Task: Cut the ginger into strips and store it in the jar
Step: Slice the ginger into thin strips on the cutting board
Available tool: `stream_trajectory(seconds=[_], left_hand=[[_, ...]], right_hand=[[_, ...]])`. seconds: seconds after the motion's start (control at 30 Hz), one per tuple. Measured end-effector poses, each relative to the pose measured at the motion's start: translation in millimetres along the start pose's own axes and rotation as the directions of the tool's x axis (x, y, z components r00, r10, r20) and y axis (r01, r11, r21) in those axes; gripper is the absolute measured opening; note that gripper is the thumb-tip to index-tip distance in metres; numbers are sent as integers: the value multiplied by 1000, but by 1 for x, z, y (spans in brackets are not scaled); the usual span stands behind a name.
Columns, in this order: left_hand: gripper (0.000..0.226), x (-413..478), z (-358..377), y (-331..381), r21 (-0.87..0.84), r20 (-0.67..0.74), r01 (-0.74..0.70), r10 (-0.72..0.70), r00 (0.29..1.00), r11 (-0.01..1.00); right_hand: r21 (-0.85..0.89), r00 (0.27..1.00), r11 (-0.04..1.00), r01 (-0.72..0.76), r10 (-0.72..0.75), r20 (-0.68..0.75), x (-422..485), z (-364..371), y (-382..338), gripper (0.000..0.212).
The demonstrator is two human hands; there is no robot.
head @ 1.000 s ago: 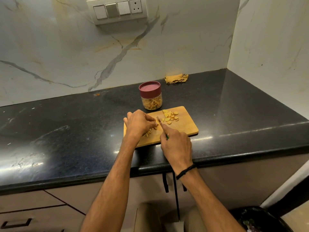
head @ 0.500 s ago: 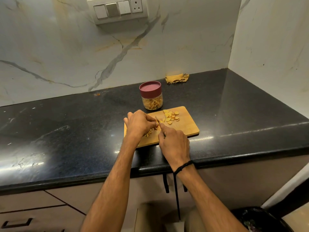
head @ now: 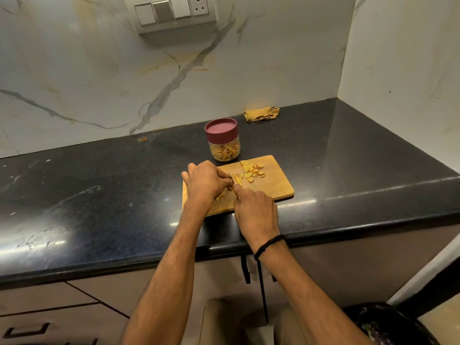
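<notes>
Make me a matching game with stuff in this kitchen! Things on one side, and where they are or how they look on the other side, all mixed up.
Things:
1. jar
2. yellow cloth
3. ginger slices
4. switch panel

Where or how:
A. up on the marble wall
B. lying on the wooden board
C. crumpled at the back of the black counter
D. dark red lid on, ginger strips inside

Pairs: 1-D, 2-C, 3-B, 4-A.

Yellow cloth [head: 261, 113] on black counter [head: 99, 195]
</notes>
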State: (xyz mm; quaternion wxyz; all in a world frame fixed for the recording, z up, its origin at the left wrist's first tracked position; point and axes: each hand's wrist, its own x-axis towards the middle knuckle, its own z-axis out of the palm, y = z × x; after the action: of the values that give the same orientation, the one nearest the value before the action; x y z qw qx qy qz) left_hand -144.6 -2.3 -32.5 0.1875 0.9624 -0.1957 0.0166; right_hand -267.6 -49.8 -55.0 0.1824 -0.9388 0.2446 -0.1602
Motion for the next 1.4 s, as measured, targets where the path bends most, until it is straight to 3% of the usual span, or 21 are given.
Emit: stream_trajectory(seconds=[0.27, 0.57, 1.17, 1.4], left_hand=[[23, -1, -1, 0, 6, -2, -2, 2, 1000, 1000], [21, -1, 0, -3, -75, 1, -1, 1, 1000, 997], [17, 3, 5, -4, -102, -18, 8, -10, 1000, 995], [21, -1, 1, 1, -48, -19, 28, -29, 999, 998]], right_hand=[[64, 999, 997, -39, 41, -20, -42, -14, 17, 40], [253, 995, 965, -64, 83, -62, -17, -14, 11, 40], [87, 999, 995, -45, 48, -27, 4, -2, -1, 37], [19, 999, 999, -43, 43, -6, -36, -11, 4, 30]])
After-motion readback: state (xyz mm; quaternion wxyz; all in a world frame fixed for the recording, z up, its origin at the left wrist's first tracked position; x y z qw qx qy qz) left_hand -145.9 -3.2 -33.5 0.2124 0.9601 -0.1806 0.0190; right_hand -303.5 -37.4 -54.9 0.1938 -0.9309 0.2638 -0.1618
